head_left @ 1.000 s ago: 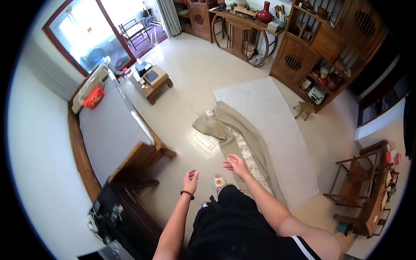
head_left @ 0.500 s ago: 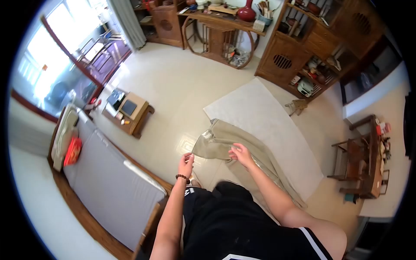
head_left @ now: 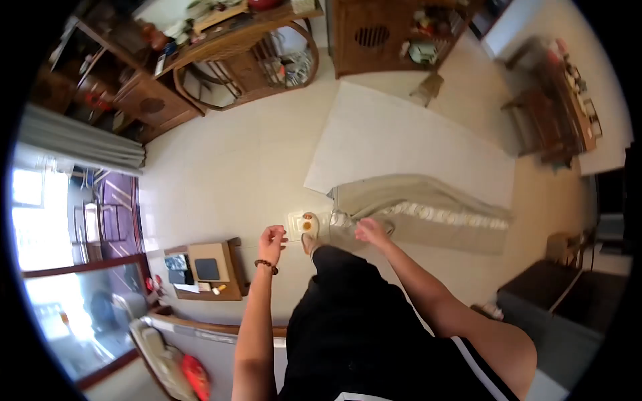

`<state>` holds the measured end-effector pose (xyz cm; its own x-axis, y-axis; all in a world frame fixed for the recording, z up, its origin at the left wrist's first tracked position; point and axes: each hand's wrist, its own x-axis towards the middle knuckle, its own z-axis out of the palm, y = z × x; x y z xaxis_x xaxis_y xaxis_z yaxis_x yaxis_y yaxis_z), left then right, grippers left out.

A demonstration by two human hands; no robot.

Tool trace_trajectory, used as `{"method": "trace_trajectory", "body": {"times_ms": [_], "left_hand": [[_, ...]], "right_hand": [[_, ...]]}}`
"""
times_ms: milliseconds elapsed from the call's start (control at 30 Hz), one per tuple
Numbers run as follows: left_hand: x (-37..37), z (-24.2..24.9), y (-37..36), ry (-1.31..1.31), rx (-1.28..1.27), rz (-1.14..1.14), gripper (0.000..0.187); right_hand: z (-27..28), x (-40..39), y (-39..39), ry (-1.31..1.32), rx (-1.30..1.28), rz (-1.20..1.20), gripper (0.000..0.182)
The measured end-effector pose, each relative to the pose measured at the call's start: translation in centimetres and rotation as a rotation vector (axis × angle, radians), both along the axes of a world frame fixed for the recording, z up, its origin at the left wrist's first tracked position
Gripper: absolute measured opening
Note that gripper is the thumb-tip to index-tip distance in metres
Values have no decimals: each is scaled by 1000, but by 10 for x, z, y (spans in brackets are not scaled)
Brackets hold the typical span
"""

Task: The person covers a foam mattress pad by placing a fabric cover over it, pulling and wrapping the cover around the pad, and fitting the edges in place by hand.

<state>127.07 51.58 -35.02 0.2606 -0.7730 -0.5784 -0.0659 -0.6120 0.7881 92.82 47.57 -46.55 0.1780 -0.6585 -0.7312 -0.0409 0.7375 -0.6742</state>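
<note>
A large olive-beige cloth [head_left: 401,187], like a curtain, lies in folds on the floor, with a whitish gathered band [head_left: 441,215] running lengthwise along it. Part of it overlaps a flat pale grey sheet [head_left: 401,137]. My right hand [head_left: 371,232] is over the cloth's near left end, its fingers slightly bent and a little blurred; contact with the cloth cannot be made out. To the left, apart from the cloth, my left hand [head_left: 273,244] hangs above the tiles with loosely curled, parted fingers and nothing in it. A dark bead bracelet [head_left: 266,266] circles that wrist.
A low wooden table [head_left: 234,267] with boxes stands at left, beside the edge of a grey-covered daybed [head_left: 221,341]. Wooden cabinets [head_left: 371,40] line the far side. A small wooden stool [head_left: 428,87] stands past the sheet; a dark sofa [head_left: 555,301] is at right.
My view has turned left. My left hand has moved away from the cloth's corner. The cloth is spread differently, its whitish band now showing along its length. A slippered foot has come into view.
</note>
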Motion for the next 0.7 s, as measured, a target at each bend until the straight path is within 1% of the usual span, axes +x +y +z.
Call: {"method": "trace_trajectory", "body": {"times_ms": [67, 100, 133, 200, 267, 333, 367, 400, 433, 467, 500, 533, 567, 600, 667, 700], "left_hand": [[45, 1, -46, -9, 42, 5, 26], [68, -1, -68, -3, 38, -56, 25], [90, 9, -120, -8, 30, -147, 25], [105, 20, -176, 38, 43, -187, 25], [112, 2, -240, 16, 19, -374, 23], [97, 11, -300, 69, 65, -530, 23], [97, -5, -333, 86, 70, -594, 20], [87, -3, -365, 66, 110, -656, 19], [82, -14, -397, 75, 121, -733, 19], [83, -25, -424, 77, 136, -803, 19], [82, -36, -451, 70, 151, -872, 19], [80, -50, -463, 42, 155, -1006, 21], [80, -65, -491, 17, 174, -1135, 24], [90, -99, -519, 22, 122, -1250, 25], [80, -91, -550, 18, 287, -1276, 23], [89, -108, -575, -27, 315, -1306, 25]], "right_hand": [[-22, 36, -34, 182, 35, -54, 46], [-24, 55, -44, 163, 45, -173, 42], [-24, 78, -67, 158, 45, -264, 42], [-27, 104, -82, 149, -79, -295, 41], [2, 117, -110, 86, -103, -443, 38], [0, 124, -123, 130, -137, -550, 37], [3, 136, -123, 141, -107, -629, 37], [10, 145, -135, 81, -54, -830, 38], [13, 154, -150, 15, -15, -1026, 39], [11, 166, -157, 15, -6, -1097, 39], [6, 184, -159, 16, 69, -1180, 41], [-10, 203, -146, 5, 129, -1262, 42], [-44, 225, -146, -58, 113, -1348, 43], [-53, 249, -153, -71, 131, -1419, 43], [-60, 281, -153, 151, 201, -1473, 42], [-43, 296, -164, 184, 288, -1527, 40]]}}
